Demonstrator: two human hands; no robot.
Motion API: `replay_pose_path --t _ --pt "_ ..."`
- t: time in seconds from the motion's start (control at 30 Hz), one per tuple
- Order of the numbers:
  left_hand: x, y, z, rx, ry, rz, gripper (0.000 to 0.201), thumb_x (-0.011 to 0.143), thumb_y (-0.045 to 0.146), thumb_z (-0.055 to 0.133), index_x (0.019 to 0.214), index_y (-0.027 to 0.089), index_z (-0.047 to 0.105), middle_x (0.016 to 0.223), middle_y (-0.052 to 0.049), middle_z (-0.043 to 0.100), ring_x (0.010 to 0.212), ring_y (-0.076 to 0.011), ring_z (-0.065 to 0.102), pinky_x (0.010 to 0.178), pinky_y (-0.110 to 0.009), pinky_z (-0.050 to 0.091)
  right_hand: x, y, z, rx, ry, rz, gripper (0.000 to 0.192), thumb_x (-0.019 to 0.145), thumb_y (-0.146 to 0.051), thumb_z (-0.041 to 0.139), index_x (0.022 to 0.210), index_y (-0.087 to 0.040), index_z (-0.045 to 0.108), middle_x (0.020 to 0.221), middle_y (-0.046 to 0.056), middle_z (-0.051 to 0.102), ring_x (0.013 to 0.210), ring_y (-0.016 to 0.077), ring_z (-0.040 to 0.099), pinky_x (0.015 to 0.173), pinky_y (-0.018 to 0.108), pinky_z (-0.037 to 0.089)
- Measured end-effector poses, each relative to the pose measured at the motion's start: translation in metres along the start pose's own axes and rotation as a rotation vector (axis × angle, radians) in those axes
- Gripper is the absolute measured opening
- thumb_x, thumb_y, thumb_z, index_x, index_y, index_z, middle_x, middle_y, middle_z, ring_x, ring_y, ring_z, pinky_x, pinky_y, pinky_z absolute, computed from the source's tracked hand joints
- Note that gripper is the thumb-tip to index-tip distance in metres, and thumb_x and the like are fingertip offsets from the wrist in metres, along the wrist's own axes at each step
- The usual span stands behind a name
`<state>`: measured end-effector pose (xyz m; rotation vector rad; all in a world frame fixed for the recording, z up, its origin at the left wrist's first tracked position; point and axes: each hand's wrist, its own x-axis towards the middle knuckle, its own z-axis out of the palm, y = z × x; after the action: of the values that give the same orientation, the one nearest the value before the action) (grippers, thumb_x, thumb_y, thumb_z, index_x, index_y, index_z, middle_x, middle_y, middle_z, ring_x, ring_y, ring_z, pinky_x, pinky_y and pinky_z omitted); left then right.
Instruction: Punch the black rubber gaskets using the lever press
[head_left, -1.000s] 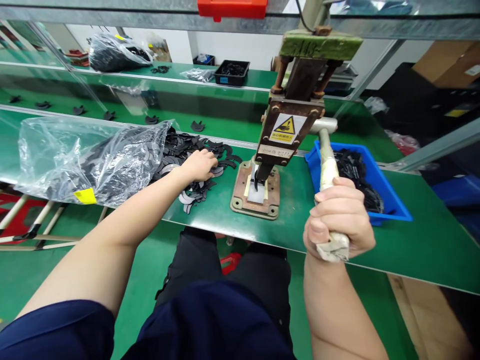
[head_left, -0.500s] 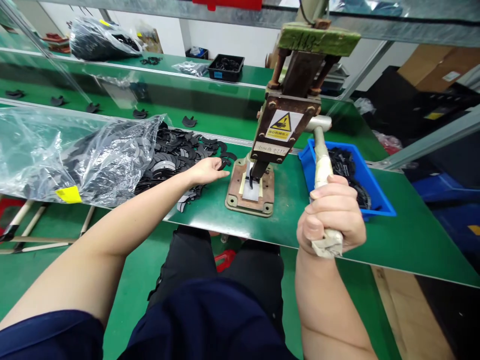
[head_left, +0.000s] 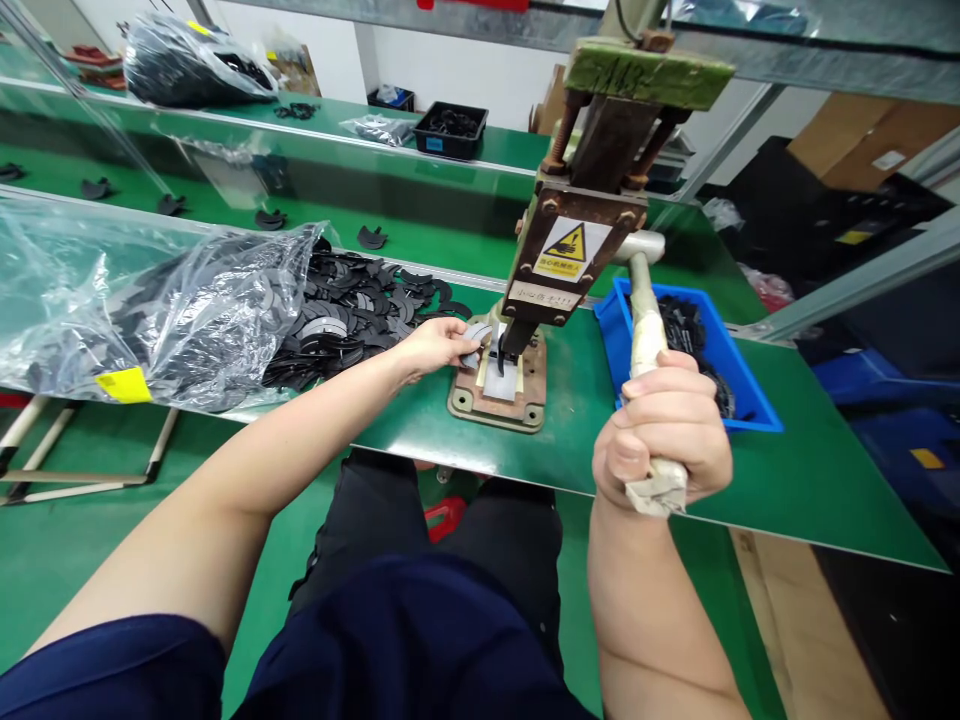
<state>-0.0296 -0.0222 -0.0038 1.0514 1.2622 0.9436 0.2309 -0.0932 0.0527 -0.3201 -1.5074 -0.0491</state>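
My left hand (head_left: pixel 439 345) holds a flat dark crescent-shaped piece (head_left: pixel 475 331) at the left edge of the base plate (head_left: pixel 497 390) of a hand press (head_left: pixel 581 225). The piece's tip lies close to the press punch. My right hand (head_left: pixel 660 430) is closed around the cloth-wrapped lever handle (head_left: pixel 645 340) of the press, which slants down toward me. A heap of similar black pieces (head_left: pixel 352 305) spills from a clear plastic bag (head_left: pixel 150 300) to the left of the press.
A blue bin (head_left: pixel 739 395) with black pieces stands right of the press. The green bench (head_left: pixel 810 480) ends near my lap. A green conveyor (head_left: pixel 225 200) behind carries scattered black pieces. A black tray (head_left: pixel 450 130) and another bag (head_left: pixel 187 65) sit on the far shelf.
My left hand left the heap with one black piece and carried it right to the press base. My right hand kept its grip on the lever.
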Motion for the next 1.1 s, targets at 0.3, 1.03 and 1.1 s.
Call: replay_pose_path --t 0.3,1.03,1.1 --pt "0.015 -0.003 0.005 0.288 -0.016 0.118 0.028 0.089 0.032 0.086 0.082 0.015 0.065 0.072 0.001 0.069 0.051 -0.0092 0.065 0.049 -0.019 0.048 0.002 -0.007 0.0 -0.041 -0.009 0.039 0.035 0.093 -0.038 0.072 0.068 -0.025 0.051 0.065 -0.006 0.058 0.077 0.0158 0.066 0.102 0.052 0.056" --pt "0.027 0.003 -0.002 0.215 -0.203 -0.012 0.039 0.087 0.032 0.089 0.078 0.016 0.055 0.064 0.004 0.061 0.05 -0.0084 0.064 0.053 -0.02 0.061 -0.003 0.001 0.004 -0.084 0.066 0.013 0.047 0.095 -0.044 0.072 0.063 -0.025 0.043 0.057 -0.004 0.048 0.068 0.0159 0.063 0.096 0.051 0.059" --pt "0.03 0.005 -0.002 0.221 -0.211 -0.061 0.039 0.087 0.032 0.089 0.076 0.016 0.055 0.062 0.004 0.06 0.05 -0.0088 0.064 0.052 -0.02 0.06 -0.002 0.001 0.005 -0.079 0.085 0.003 0.047 0.095 -0.043 0.072 0.062 -0.026 0.044 0.056 -0.004 0.048 0.067 0.0162 0.062 0.095 0.05 0.059"
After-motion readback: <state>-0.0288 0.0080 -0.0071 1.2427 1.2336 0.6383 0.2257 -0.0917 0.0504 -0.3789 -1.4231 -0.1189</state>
